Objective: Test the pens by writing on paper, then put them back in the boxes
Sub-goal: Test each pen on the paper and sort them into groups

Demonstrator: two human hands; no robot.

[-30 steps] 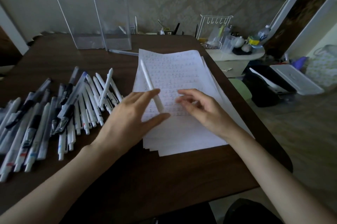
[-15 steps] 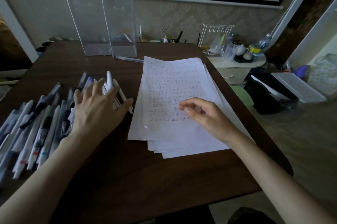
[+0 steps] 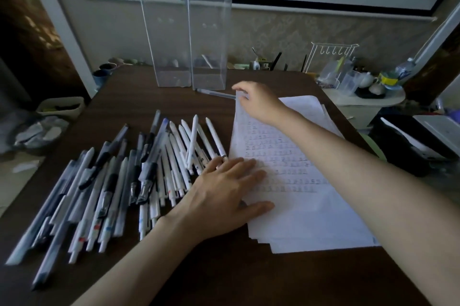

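Lone pen [image 3: 216, 93]: lies on the table [image 3: 224, 268] just in front of the boxes. Its long axis runs pretty much 9-to-3, and its 3 o'clock end meets the top-left corner of the paper [image 3: 298, 196].

Right hand [image 3: 257, 103]: easily the nearer one, stretched out across the paper. The fingertips curl down right at the pen's 3 o'clock end, so the rest of the pen runs off to 9 o'clock from the hand. Honestly can't tell if it's pinching the pen, lifting the paper corner or just touching.

Left hand [image 3: 229, 187]: flat with straight fingers, holding nothing. It presses on the paper's left edge, and its far side touches the nearest pens of the pile.

Pile [image 3: 119, 181]: a fanned heap of pens at 9 o'clock of the left hand, with axes mostly 7-to-1. It's well apart from the lone pen.

Boxes [image 3: 185, 39]: two tall clear ones, upright and side by side, at about 10 o'clock from the right hand and just behind the pen.

Edges: the boxes wall off 12 o'clock. The table's right edge runs close past the paper at 3 o'clock.

Room: I'd say the easy way out is back toward 5 o'clock over the paper.

Next, my guess: pinch that end, then swing the pen round to write.
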